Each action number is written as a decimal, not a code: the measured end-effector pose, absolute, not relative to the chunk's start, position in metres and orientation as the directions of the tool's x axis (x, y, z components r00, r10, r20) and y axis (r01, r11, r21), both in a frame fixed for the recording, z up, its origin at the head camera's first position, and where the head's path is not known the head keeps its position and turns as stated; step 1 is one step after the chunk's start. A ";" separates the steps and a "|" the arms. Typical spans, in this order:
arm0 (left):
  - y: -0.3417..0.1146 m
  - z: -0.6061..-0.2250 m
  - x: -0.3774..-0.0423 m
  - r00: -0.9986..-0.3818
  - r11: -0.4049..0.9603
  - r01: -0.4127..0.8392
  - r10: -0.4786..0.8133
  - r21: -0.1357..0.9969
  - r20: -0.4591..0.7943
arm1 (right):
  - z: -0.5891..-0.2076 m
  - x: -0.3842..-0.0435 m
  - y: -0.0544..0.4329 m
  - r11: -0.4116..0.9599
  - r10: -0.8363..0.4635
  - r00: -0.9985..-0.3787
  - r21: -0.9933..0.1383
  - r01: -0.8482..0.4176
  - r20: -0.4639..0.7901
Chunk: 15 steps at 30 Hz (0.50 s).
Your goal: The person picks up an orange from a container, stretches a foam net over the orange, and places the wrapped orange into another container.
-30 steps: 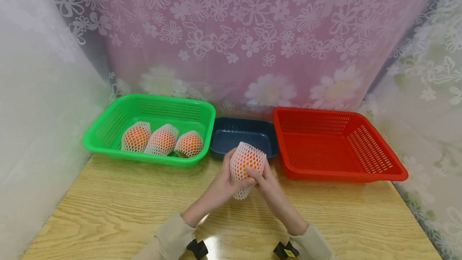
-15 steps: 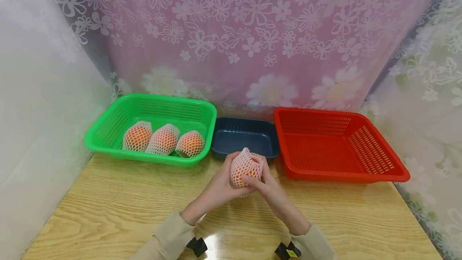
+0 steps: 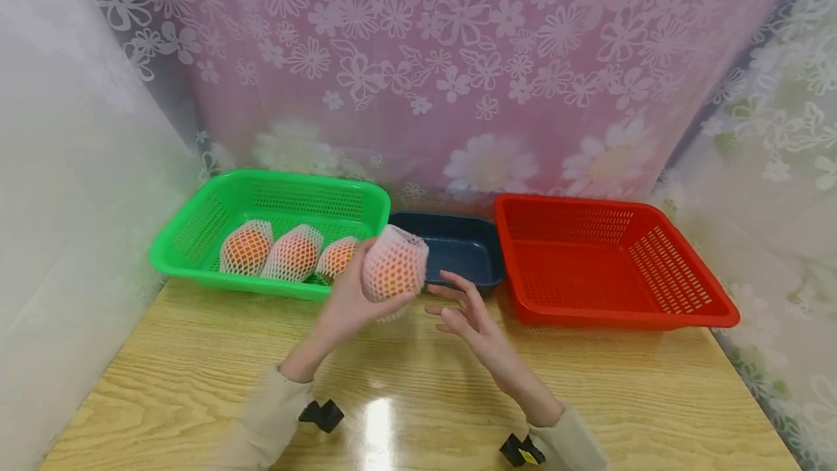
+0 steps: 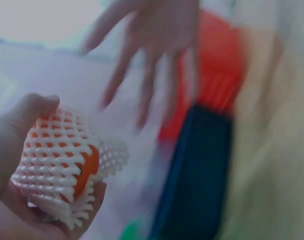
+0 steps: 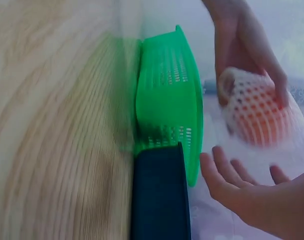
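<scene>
My left hand (image 3: pixel 341 304) grips an orange (image 3: pixel 395 267) wrapped in a white foam net, held up near the right rim of the green basket (image 3: pixel 196 273). In the left wrist view the thumb curls over the netted orange (image 4: pixel 54 150), and bare orange peel shows at a gap in the net. Apart from it, my right hand (image 3: pixel 476 325) holds nothing, with its fingers spread and slightly bent in front of the dark blue tray (image 3: pixel 461 249). Three more netted oranges (image 3: pixel 296 253) lie in the green basket, the right one partly hidden behind my left hand.
To the right of the dark blue tray stands a red basket (image 3: pixel 575 267). All three containers line the back of the wooden table (image 3: pixel 418 391), before a pink flowered curtain (image 3: pixel 418 93). Pale curtains hang at both sides.
Both hands held the netted orange together earlier. My right hand has let go of it, and my left hand has moved it left and up toward the green basket.
</scene>
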<state>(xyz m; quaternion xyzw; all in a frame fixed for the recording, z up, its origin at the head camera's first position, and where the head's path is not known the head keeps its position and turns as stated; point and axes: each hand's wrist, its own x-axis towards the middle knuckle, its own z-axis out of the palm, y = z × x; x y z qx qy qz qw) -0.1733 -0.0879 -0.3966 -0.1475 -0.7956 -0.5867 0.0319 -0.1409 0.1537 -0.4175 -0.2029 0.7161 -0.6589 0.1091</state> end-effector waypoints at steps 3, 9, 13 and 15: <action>-0.128 -0.381 -0.183 -0.974 0.332 0.227 0.066 0.916 0.217 | -0.419 -0.142 0.157 0.050 -0.439 -0.883 -0.977 -0.207 0.165; -0.217 -0.362 -0.205 -0.953 0.436 0.138 -0.185 0.889 0.238 | -0.420 -0.142 0.160 0.071 -0.409 -0.894 -0.971 -0.230 0.182; -0.268 -0.364 -0.221 -0.925 0.459 0.020 -0.329 0.888 0.191 | -0.421 -0.142 0.160 0.076 -0.398 -0.899 -0.970 -0.229 0.181; -0.287 -0.369 -0.227 -0.908 0.504 -0.048 -0.383 0.862 0.173 | -0.422 -0.142 0.160 0.074 -0.405 -0.896 -0.970 -0.231 0.183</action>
